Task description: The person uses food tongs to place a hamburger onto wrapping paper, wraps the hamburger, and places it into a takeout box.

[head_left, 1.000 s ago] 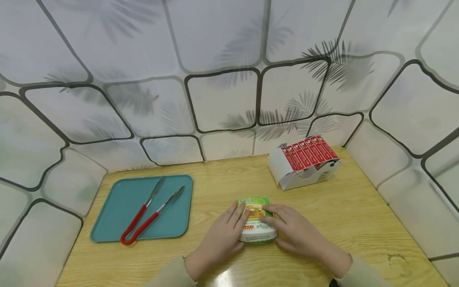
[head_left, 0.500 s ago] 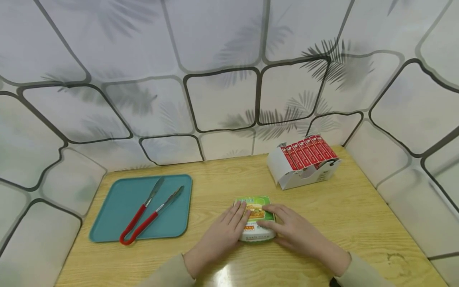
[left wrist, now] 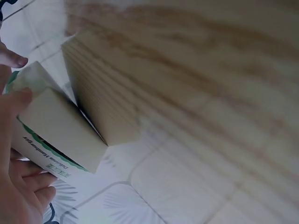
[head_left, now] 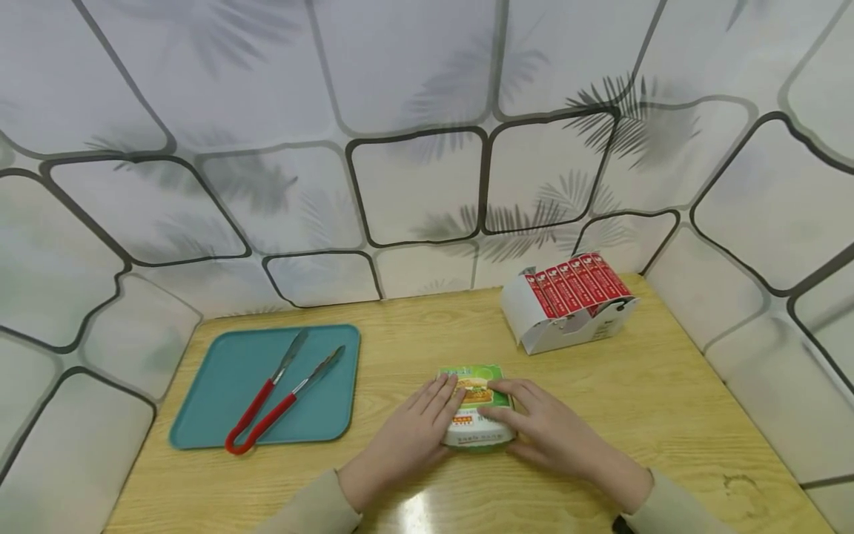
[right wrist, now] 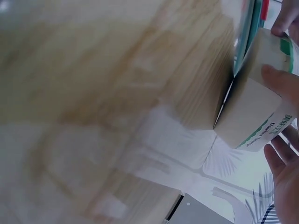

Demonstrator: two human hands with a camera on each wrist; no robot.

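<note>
A green and white hamburger box (head_left: 477, 399) stands on the wooden table in front of me, a burger picture on its lid. My left hand (head_left: 408, 436) holds it from the left, fingers lying over the lid and thumb against the side. From the right my right hand (head_left: 562, 432) grips it, bent fingertips on the lid and thumb low at the near side. In the left wrist view the box's pale side (left wrist: 65, 126) shows beneath the thumb. The right wrist view shows the opposite side (right wrist: 247, 107), with printed lettering along the edge. Whatever is inside stays hidden.
A teal tray (head_left: 220, 371) lies at the left, with red-handled metal tongs (head_left: 265, 425) resting across it, jaws spread. At the back right stands a white carton (head_left: 527, 326) holding several red packets (head_left: 575, 283). Patterned wall covering (head_left: 420, 193) encloses the table's back and sides.
The hamburger box has shifted very slightly left and away from me. One right fingertip has slid a little farther across the lid. Tray, tongs and carton have stayed put.
</note>
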